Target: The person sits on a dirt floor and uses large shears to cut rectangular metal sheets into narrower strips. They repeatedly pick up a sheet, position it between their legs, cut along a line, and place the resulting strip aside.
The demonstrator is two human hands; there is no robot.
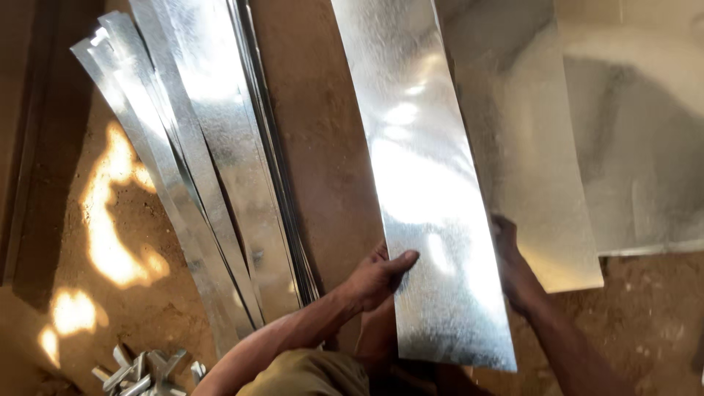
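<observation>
Both hands held one galvanized strip (433, 213) above the dirt floor (132, 293): left hand (375, 279) closed its grip on one edge, right hand (511, 264) on the other. Cut strips (198, 169) lay piled alongside; broader sheets (587, 147) remained uncut, it seemed.

We see no packages, labels, signs or screens anywhere in this view.
</observation>
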